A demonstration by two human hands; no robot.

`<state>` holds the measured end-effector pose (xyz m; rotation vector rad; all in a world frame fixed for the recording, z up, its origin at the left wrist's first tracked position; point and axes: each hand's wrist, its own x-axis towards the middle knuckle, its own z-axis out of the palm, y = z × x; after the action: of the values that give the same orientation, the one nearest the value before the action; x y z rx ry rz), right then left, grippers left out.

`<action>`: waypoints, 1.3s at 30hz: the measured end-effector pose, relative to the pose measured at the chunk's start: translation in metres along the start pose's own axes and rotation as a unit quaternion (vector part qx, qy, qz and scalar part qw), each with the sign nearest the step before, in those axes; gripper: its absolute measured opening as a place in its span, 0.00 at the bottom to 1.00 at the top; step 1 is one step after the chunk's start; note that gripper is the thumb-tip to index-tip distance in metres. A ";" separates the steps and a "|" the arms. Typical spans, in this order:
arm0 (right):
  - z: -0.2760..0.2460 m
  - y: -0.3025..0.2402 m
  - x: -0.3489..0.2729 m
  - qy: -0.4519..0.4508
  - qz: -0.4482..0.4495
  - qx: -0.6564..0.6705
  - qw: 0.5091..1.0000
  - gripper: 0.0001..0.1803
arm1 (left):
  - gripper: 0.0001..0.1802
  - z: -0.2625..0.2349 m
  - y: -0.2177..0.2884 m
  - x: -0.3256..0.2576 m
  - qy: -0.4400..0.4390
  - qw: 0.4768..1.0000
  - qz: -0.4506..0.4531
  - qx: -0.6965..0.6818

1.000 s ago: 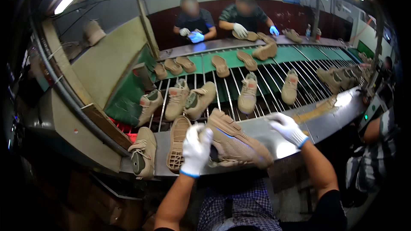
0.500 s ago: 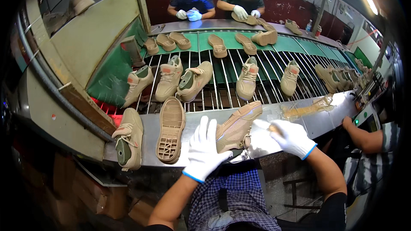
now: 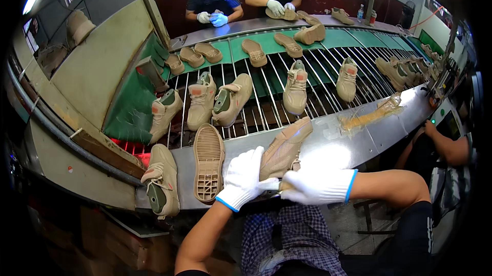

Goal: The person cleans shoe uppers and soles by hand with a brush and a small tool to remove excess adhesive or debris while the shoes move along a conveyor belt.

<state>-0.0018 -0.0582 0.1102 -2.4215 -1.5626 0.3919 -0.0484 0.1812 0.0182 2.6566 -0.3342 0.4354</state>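
Diagonally set shoe (image 3: 284, 152), toe away rightward.

Since one second ago, I see the shoe (image 3: 284, 148) has turned: its toe, before toward the lower right, now points to the upper right. The right hand (image 3: 316, 186) has come to lower centre, near the left hand (image 3: 243, 174), whose spread fingers have drawn together.

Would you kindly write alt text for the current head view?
A white-gloved left hand touches a beige sneaker at a metal ledge; the right hand holds a partly hidden tool. Beyond, sneakers rest on metal rods; two people work opposite.
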 end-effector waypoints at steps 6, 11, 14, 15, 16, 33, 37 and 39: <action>0.022 0.063 0.003 0.078 0.130 -0.037 0.988 0.22 | 0.49 -0.006 0.010 0.007 -0.035 0.998 0.037 0.044; 0.020 0.067 -0.040 0.087 0.167 0.104 0.977 0.22 | 0.47 -0.024 0.011 -0.001 -0.009 0.992 0.075 0.102; 0.107 0.145 -0.076 0.398 0.347 0.326 0.784 0.28 | 0.46 -0.003 0.032 0.038 0.028 0.994 0.084 0.057; 0.118 0.146 -0.080 0.412 0.437 0.249 0.760 0.26 | 0.46 0.003 0.048 0.065 0.021 0.995 0.079 0.054; 0.125 0.154 -0.081 0.425 0.515 0.165 0.726 0.25 | 0.46 0.011 0.064 0.090 0.021 0.995 0.078 0.055; 0.114 0.129 -0.047 0.322 0.401 0.257 0.818 0.28 | 0.57 -0.047 0.036 -0.010 -0.087 0.990 -0.114 -0.004; 0.087 0.108 -0.049 0.246 0.322 0.140 0.903 0.26 | 0.54 -0.016 0.022 -0.016 -0.107 0.982 -0.148 -0.044; 0.051 0.074 -0.050 0.142 0.275 0.165 0.936 0.25 | 0.53 -0.016 0.020 0.003 -0.124 0.984 -0.123 -0.042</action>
<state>0.0243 -0.1310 0.0424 -2.4644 -0.6241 0.3425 -0.0557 0.1706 0.0402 2.6267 -0.0908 0.0109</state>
